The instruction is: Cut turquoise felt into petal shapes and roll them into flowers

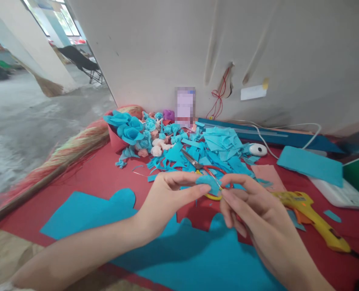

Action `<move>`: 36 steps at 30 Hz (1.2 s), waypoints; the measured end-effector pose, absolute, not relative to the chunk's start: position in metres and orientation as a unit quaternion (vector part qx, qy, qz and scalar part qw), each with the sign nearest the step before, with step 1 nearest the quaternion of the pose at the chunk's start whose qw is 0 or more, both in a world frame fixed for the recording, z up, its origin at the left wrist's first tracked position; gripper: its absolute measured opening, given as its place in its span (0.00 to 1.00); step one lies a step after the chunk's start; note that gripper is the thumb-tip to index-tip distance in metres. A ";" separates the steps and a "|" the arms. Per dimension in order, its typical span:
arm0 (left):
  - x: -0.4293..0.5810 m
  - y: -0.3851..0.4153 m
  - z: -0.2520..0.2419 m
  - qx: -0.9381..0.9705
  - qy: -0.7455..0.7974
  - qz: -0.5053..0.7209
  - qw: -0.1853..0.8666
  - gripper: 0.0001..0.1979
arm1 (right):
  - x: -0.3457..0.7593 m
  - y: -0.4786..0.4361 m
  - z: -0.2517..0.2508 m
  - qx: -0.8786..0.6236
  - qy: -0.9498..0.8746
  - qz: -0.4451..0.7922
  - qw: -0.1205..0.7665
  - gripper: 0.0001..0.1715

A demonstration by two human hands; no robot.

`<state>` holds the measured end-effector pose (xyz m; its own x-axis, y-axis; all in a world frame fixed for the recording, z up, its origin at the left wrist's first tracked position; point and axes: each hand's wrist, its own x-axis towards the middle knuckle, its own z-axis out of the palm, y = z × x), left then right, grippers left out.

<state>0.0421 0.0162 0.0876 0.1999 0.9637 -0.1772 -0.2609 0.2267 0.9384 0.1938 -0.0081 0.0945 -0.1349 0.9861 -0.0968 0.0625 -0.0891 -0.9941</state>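
Note:
My left hand pinches a small blue crepe-like paper piece between thumb and fingers. Close beside it, my right hand is closed on a thin rod that lies against the blue piece; its exact kind is too small to make out. Just behind both hands, scissors with red handles rest on blue scraps. A yellow loop, perhaps another handle, shows partly below the held piece. Larger cut blue sheets lie under my forearms on the red tabletop.
Blue scraps and rolled paper flowers pile at the back. A red cup of blue petals stands left. To the right lie a yellow glue gun, a white mouse-shaped object and a blue pad. A broom edges the left.

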 end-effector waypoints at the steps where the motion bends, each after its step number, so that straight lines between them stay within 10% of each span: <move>1: 0.042 0.016 0.088 0.411 0.423 0.467 0.659 0.04 | 0.194 -0.008 0.094 -0.498 -0.518 0.548 0.428 0.09; 36: 0.041 0.015 0.086 0.438 0.396 0.469 0.658 0.03 | 0.186 -0.011 0.092 -0.471 -0.479 0.599 0.435 0.08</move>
